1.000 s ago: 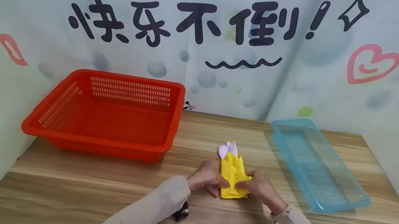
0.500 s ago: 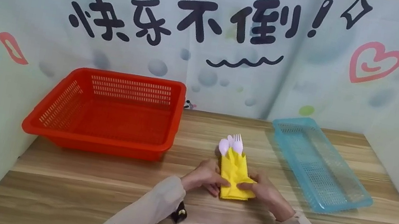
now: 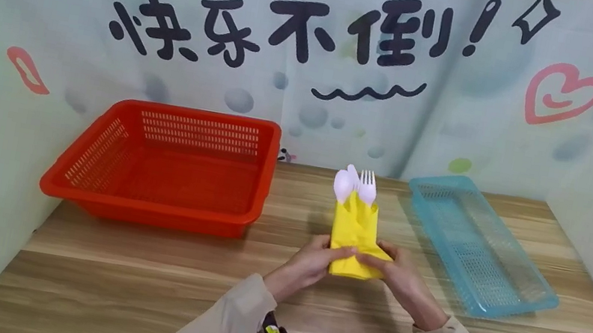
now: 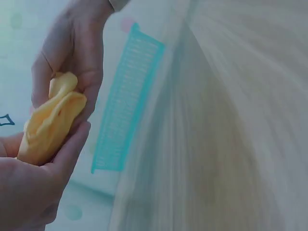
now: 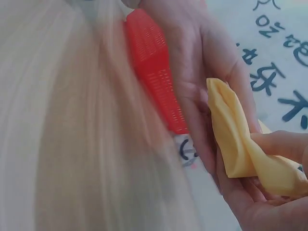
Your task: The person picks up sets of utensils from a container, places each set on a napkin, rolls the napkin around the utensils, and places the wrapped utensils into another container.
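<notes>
A folded yellow napkin (image 3: 353,231) stands tilted up between the two hands, raised off the table. From its upper end stick out a pale pink plastic spoon (image 3: 342,185), a fork (image 3: 368,187) and a third pale utensil partly hidden behind them. My left hand (image 3: 316,261) grips the napkin's lower left side, thumb across its front. On the lower right side my right hand (image 3: 401,275) holds it likewise, thumb pressed on the front. The wrist views show the napkin's folded bottom end (image 4: 52,120) between both palms; the utensils cannot be made out there.
A red plastic basket (image 3: 161,208) stands at the back left of the wooden table (image 3: 139,297). At the right a blue basket (image 3: 492,250) lies at an angle. A printed cloth backdrop (image 3: 194,87) rises behind the table.
Both hands have lifted the napkin with the utensils from the table and tipped it upright. More of the spoon and fork now shows above the cloth. The baskets stay put.
</notes>
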A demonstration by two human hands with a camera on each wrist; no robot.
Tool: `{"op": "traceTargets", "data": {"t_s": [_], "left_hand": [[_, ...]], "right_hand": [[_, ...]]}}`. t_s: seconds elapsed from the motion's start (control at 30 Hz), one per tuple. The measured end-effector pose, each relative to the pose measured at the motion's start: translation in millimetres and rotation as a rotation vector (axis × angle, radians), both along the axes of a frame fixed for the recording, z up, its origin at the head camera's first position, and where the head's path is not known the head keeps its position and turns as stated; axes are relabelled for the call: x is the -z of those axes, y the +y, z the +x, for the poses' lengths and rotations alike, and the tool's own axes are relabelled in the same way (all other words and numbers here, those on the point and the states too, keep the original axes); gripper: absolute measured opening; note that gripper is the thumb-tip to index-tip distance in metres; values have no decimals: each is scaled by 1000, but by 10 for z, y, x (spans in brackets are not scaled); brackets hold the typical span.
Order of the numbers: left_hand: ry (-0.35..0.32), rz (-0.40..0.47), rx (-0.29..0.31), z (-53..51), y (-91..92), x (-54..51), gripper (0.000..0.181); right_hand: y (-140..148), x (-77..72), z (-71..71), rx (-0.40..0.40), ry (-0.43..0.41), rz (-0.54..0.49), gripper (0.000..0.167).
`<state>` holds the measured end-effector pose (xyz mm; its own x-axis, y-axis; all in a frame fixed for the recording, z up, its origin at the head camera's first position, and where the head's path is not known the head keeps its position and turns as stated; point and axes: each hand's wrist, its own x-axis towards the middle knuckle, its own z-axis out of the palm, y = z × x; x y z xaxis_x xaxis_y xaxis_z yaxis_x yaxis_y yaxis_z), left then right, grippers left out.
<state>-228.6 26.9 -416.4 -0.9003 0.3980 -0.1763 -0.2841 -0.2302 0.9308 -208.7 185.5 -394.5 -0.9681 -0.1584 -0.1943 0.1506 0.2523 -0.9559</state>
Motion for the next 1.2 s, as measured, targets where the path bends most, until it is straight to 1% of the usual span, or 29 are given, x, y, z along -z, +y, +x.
{"op": "traceTargets", "data": {"t_s": [0.07, 0.13, 0.27, 0.37, 0.47, 0.57, 0.73, 0.8, 0.83, 0.9, 1.0, 1.07, 1.2], "left_hand": [[13, 42, -28, 18, 20, -21, 34], [22, 65, -50, 30, 30, -40, 34], [46, 89, -82, 38, 38, -58, 34], [73, 92, -99, 45, 40, -63, 34], [84, 83, -116, 51, 37, -69, 35], [102, 59, -136, 63, 31, -69, 36], [155, 51, -181, 67, 25, -72, 33], [171, 52, -202, 55, 22, -74, 32], [168, 50, -210, 52, 20, -77, 32], [162, 45, -226, 41, 22, -76, 31], [155, 35, -232, 39, 22, -81, 31], [152, 35, -227, 39, 22, -81, 32], [135, 42, -207, 41, 18, -84, 33]], "right_hand": [[-18, -44, 9, 18, 36, 28, 49], [-40, -80, 16, 42, 67, 70, 47], [-78, -114, 19, 89, 150, 181, 43], [-101, -116, 16, 127, 213, 251, 39], [-120, -106, 23, 168, 267, 281, 36], [-143, -100, 47, 200, 309, 290, 33], [-161, -105, 91, 236, 394, 308, 29], [-163, -107, 98, 242, 406, 292, 28], [-166, -111, 101, 234, 399, 270, 28], [-171, -114, 98, 220, 372, 237, 28], [-180, -114, 90, 199, 337, 207, 27], [-183, -113, 82, 205, 338, 235, 26], [-186, -104, 76, 229, 371, 304, 26]]}}
